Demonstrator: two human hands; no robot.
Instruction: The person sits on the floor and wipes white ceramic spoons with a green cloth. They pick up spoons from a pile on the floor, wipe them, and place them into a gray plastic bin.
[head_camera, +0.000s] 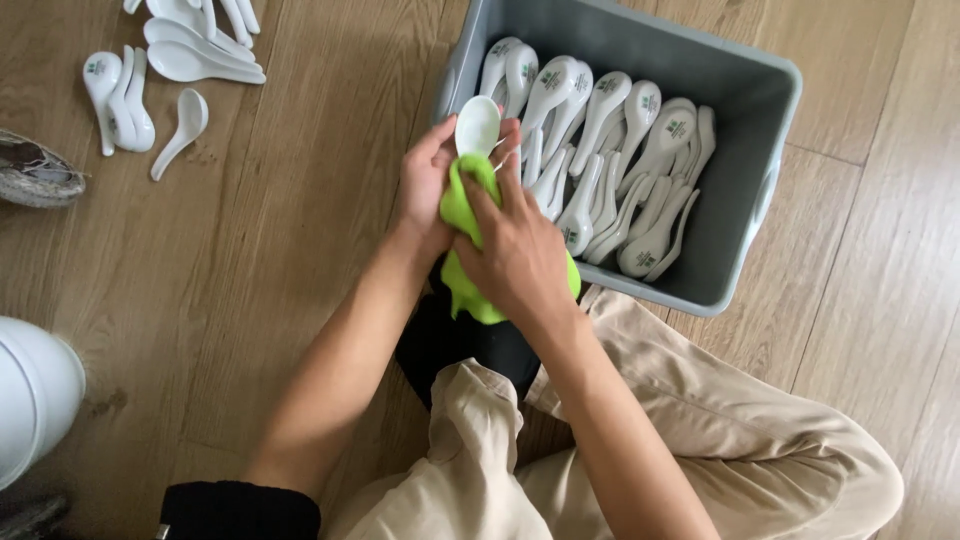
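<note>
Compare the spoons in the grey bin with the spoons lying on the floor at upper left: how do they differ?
The spoons in the grey bin are many, packed and overlapping, leaning in rows against each other; the spoons on the floor are fewer, lying flat in small loose groups. The bin walls its spoons in; the floor ones sit bare on wood. Both sets are white ceramic soup spoons, some bearing a small green mark.
</note>
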